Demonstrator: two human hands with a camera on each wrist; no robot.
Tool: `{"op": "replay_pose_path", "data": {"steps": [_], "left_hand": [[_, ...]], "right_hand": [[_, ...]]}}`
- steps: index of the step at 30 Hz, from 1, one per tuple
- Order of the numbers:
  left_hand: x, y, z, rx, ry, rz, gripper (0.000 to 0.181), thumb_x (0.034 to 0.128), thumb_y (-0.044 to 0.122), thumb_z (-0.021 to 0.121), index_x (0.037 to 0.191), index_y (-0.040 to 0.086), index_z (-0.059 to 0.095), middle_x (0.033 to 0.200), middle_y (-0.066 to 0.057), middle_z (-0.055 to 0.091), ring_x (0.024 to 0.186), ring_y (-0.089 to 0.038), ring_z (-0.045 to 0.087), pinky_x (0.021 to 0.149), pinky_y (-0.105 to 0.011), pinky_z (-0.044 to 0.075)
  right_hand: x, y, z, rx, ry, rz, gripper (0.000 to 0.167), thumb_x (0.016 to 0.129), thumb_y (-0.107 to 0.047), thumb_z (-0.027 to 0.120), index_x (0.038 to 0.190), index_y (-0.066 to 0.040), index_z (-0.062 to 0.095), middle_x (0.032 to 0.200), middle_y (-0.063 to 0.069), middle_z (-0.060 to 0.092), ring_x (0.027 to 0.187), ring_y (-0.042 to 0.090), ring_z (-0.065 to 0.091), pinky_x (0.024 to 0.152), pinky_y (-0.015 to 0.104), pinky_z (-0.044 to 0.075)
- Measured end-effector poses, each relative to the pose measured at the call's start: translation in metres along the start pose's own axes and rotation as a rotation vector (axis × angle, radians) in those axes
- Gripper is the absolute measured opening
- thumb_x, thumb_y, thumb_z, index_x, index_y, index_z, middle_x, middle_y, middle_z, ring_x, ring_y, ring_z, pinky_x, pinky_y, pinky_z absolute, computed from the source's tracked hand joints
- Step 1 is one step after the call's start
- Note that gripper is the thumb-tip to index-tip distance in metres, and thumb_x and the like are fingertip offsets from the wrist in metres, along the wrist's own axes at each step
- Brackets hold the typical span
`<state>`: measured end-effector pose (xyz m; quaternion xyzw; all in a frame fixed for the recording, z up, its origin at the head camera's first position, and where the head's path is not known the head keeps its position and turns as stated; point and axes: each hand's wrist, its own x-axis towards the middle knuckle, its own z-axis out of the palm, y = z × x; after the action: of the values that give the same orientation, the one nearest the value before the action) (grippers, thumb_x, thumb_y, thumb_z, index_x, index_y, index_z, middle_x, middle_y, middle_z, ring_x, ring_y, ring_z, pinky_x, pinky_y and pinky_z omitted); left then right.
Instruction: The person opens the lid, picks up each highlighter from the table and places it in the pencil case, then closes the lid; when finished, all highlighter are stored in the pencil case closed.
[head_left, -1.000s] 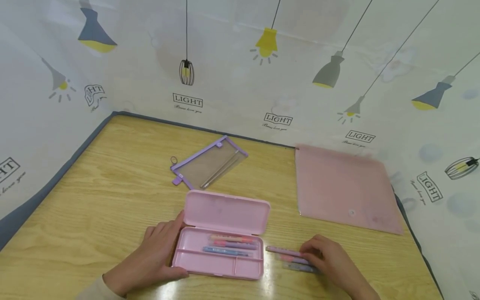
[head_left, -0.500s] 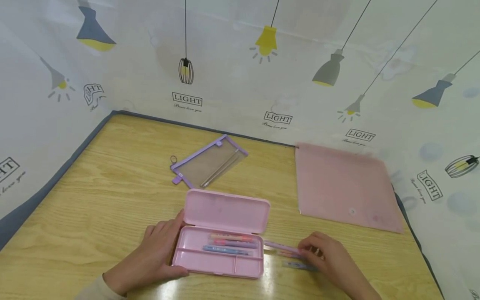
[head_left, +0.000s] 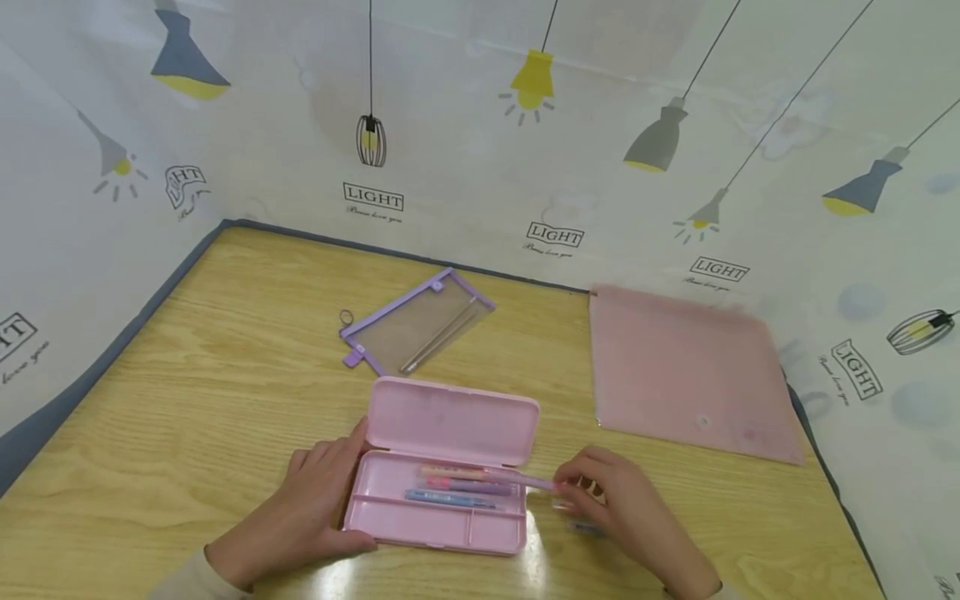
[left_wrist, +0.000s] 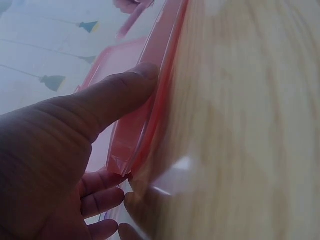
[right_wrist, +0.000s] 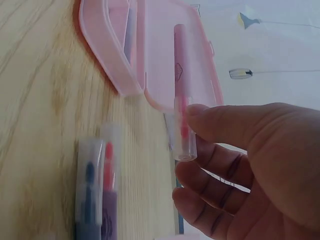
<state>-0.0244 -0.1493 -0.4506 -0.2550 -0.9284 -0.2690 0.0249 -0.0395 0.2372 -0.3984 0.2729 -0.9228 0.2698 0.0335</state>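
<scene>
A pink pencil case (head_left: 411,527) lies with its lid (head_left: 453,425) raised. My left hand (head_left: 307,508) holds its left end, the thumb against the front wall and the fingers round the side. Between thumb and fingers, my right hand (head_left: 622,508) pinches a purple marker (right_wrist: 181,65) by its clear cap, which shows a pink tip. The marker's far end reaches over the right part of the back compartment. Several pens lie in that compartment, among them a blue pen (head_left: 450,499). Under the right hand, a blue-capped marker (right_wrist: 90,190) and a purple one (right_wrist: 109,175) lie side by side on the table.
Behind the case lies a clear zip pouch (head_left: 397,329) with purple edging and thin sticks in it. A pink folder (head_left: 690,375) is at the back right of the wooden table (head_left: 187,400). Printed fabric walls (head_left: 465,125) stand round the table's back and sides.
My right hand has lifted the purple marker off the table and moved it left, over the case's right edge. The other markers stay behind on the table. My left hand keeps its place.
</scene>
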Motion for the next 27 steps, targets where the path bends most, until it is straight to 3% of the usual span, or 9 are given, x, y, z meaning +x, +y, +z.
{"op": "replay_pose_path", "data": {"steps": [7,15,27], "left_hand": [[0.000,0.000,0.000,0.013,0.025,0.009,0.134,0.0589,0.056,0.085,0.157,0.003,0.011,0.139,-0.004,0.053,0.116,-0.019,0.047,0.088,-0.037,0.032],[-0.001,0.001,0.000,0.027,0.042,0.014,0.135,0.0580,0.056,0.084,0.157,0.003,0.011,0.138,-0.003,0.053,0.115,-0.017,0.047,0.087,-0.035,0.031],[-0.001,0.000,0.002,0.033,0.043,0.024,0.135,0.0575,0.056,0.084,0.157,0.003,0.011,0.139,-0.004,0.053,0.115,-0.017,0.047,0.086,-0.034,0.030]], "right_hand": [[0.020,-0.010,0.018,0.000,-0.013,-0.049,0.012,0.085,-0.009,0.073,0.093,-0.017,0.071,0.086,-0.011,0.062,0.077,0.001,0.056,0.065,0.021,0.050],[0.038,-0.027,0.037,-0.048,-0.085,-0.082,0.010,0.084,-0.010,0.072,0.093,-0.016,0.073,0.088,-0.007,0.062,0.080,0.005,0.056,0.074,0.023,0.050],[0.042,-0.036,0.053,-0.032,-0.055,-0.065,0.009,0.083,-0.014,0.076,0.090,-0.017,0.072,0.085,-0.008,0.059,0.079,0.003,0.050,0.072,0.020,0.046]]}}
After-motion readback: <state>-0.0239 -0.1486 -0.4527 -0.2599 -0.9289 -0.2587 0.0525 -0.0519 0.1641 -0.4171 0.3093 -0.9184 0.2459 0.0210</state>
